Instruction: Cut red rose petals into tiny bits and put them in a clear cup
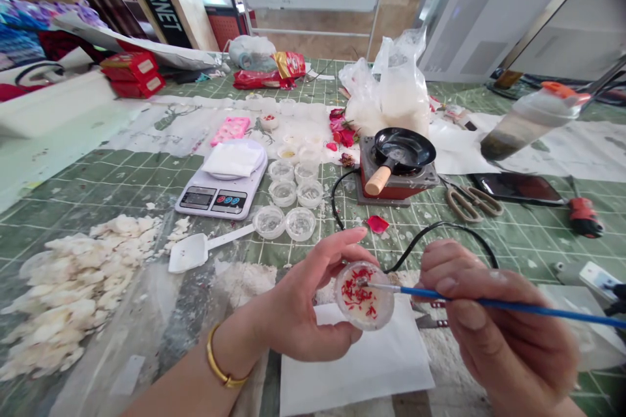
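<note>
Because the left grip (304, 305) steadies the cup (382, 314), the brush (423, 292) pinched in the right grip (503, 335) reaches red bits (355, 295).

The bare left forearm (195, 378) enters from the bottom edge and slopes up to the right into a fairly straight left wrist (259, 332). The bare left hand (298, 313) bends into a C shape opening to the right: the left thumb (337, 342) stretches along below, the left index finger (335, 249) arches above, the other fingers partly hidden, gripping between them. The bare right hand (503, 326) sits opposite, fingers curled in, the right thumb (474, 326) pressed near the bent index finger in a pencil-like pinch; the hands are near each other but apart
</note>
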`<state>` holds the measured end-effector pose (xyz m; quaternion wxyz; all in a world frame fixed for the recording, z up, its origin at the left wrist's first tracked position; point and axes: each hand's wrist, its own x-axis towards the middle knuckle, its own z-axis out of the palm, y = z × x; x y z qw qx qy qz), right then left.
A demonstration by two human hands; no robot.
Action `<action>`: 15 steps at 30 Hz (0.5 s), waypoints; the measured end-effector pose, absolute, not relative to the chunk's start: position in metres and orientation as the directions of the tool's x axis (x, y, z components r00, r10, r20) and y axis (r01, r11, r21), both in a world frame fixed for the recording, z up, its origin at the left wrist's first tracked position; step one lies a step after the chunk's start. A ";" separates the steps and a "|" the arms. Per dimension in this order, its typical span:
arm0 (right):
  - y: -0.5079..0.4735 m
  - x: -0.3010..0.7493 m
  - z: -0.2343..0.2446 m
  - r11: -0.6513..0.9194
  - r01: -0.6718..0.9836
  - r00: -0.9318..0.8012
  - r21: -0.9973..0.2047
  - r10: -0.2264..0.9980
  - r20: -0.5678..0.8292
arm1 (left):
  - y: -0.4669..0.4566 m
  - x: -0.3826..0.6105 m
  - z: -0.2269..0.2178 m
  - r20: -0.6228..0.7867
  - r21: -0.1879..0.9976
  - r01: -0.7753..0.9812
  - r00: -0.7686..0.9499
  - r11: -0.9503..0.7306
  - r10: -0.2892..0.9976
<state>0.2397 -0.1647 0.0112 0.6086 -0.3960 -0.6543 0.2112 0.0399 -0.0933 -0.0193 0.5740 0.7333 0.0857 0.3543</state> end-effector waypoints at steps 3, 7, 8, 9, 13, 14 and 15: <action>-0.164 0.243 0.011 0.598 0.255 -0.107 -0.760 0.799 0.592 | -0.093 0.040 -0.019 0.417 0.904 -0.277 0.738 -0.326 0.530; -0.166 0.243 0.009 0.583 0.254 0.012 -0.772 0.796 0.605 | -0.093 0.041 -0.018 0.422 0.902 -0.275 0.729 -0.334 0.539; -0.167 0.242 0.009 0.578 0.253 0.056 -0.776 0.792 0.608 | -0.093 0.041 -0.018 0.425 0.900 -0.277 0.725 -0.335 0.542; -0.167 0.241 0.008 0.575 0.253 0.093 -0.778 0.786 0.611 | -0.094 0.041 -0.018 0.428 0.899 -0.280 0.723 -0.337 0.542; -0.165 0.237 0.010 0.560 0.275 0.166 -0.782 0.773 0.612 | -0.094 0.041 -0.019 0.427 0.900 -0.282 0.721 -0.333 0.545; -0.165 0.237 0.011 0.554 0.281 0.165 -0.784 0.777 0.608 | -0.094 0.041 -0.019 0.426 0.901 -0.283 0.723 -0.330 0.543; -0.165 0.237 0.012 0.546 0.282 0.162 -0.788 0.783 0.601 | -0.093 0.041 -0.019 0.426 0.901 -0.284 0.725 -0.328 0.541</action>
